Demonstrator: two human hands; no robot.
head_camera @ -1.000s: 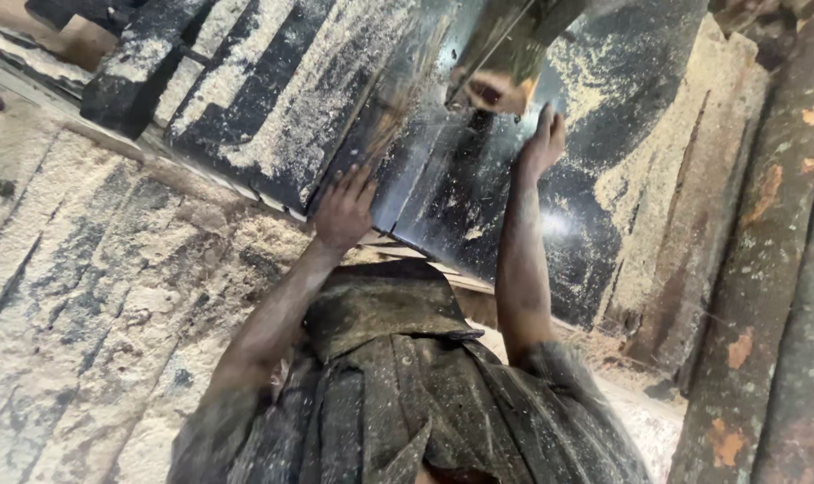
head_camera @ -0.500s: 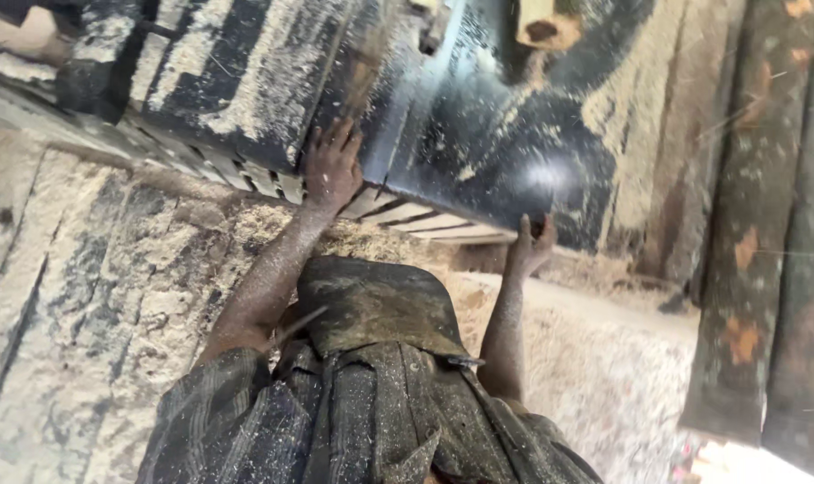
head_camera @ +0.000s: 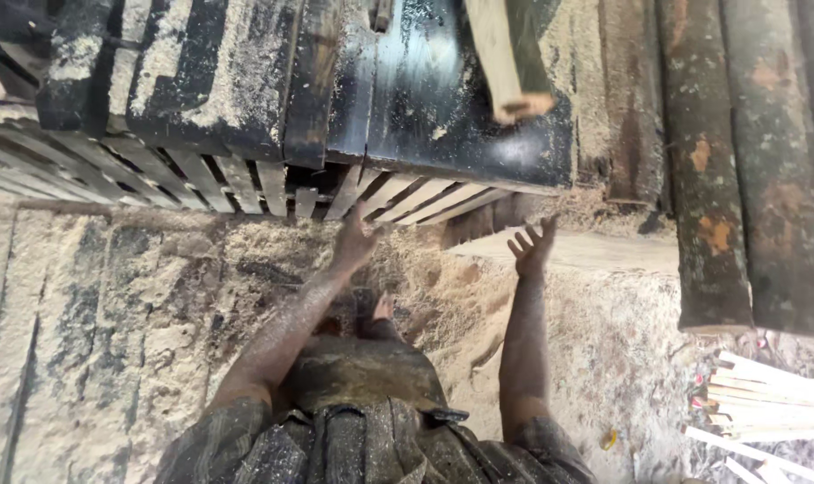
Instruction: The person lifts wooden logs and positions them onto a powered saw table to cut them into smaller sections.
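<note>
I find my left hand [head_camera: 358,240] open under the black tabletop [head_camera: 443,116] edge and my right hand [head_camera: 532,246] splayed, empty, below the plank [head_camera: 506,63] lying above; I would advise gripping well clear of slats [head_camera: 246,184].

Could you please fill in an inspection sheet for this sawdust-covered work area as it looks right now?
Surface: the dark machine table is dusted with sawdust; slats show under its front edge.
Job's things: a pale wooden plank lies on the machine table, its cut end toward the person.
Clutter: a bundle of thin wood strips lies at lower right; sawdust covers the floor.
Hands: the left hand is at the table's front edge, contact unclear; the right hand is open, fingers spread, holding nothing.
Cables: nothing seen.
Surroundings: weathered logs lie side by side on the right.
</note>
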